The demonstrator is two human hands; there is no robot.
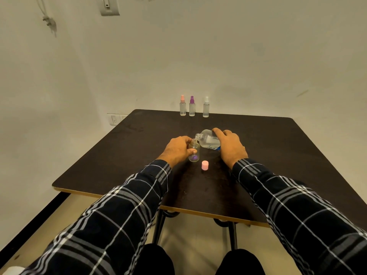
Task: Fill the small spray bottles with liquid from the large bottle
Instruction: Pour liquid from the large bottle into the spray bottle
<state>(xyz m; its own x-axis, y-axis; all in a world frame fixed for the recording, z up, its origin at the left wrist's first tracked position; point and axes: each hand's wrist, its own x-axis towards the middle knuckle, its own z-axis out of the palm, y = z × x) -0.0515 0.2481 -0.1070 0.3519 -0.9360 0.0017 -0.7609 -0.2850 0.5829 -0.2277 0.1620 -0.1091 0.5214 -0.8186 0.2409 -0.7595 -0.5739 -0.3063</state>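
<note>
My left hand (177, 150) grips a small clear bottle (194, 153) that stands upright and uncapped on the dark table (123, 155); something purple shows behind its base. My right hand (230, 147) holds the large clear bottle (207, 140) tilted to the left, its open neck just above the small bottle's mouth. A pink cap (205, 165) stands on the table just in front of the two bottles. At the far edge stand three capped small spray bottles: pink-topped (182, 106), purple-topped (191, 106) and white-topped (206, 107).
The table's front edge (119, 195) runs close to my knees, with metal legs under it. A pale wall stands right behind the table, with a socket plate (114, 119) low at the left.
</note>
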